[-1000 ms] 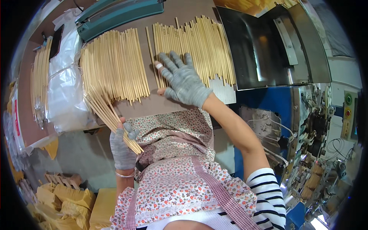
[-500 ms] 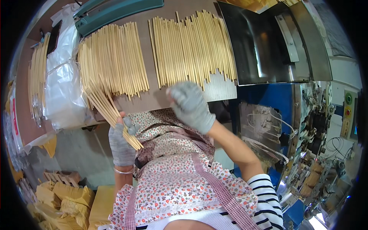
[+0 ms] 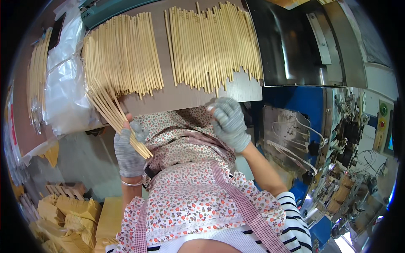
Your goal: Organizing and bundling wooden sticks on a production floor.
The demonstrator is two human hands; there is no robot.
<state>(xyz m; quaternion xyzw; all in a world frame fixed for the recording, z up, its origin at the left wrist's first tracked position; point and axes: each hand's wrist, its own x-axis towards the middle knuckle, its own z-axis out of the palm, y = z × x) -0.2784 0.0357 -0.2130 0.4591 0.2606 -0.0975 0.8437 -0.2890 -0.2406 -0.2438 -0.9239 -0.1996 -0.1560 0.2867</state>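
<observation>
My left hand (image 3: 128, 147), in a grey glove with bare fingertips, is closed around a small fanned bunch of light wooden chopsticks (image 3: 112, 111). The bunch slants up and left over the lower corner of the left row of chopsticks (image 3: 122, 55). My right hand (image 3: 231, 124), gloved alike, hovers at the table's near edge with its fingers curled together. Its fingertips are by the lower end of one chopstick (image 3: 217, 90) that sticks out below the right row of chopsticks (image 3: 211, 46). Whatever those fingers hold is hidden.
Clear plastic bags (image 3: 65, 92) lie left of the rows, with more chopsticks (image 3: 38, 71) beyond. A teal device (image 3: 114, 10) stands at the back. At right are a dark metal housing (image 3: 291, 46) and machinery (image 3: 346, 130). Yellow packages (image 3: 71, 215) sit at lower left.
My right hand has moved right and slightly down, away from the right row. One chopstick now juts out of that row toward it. My left hand keeps its bunch.
</observation>
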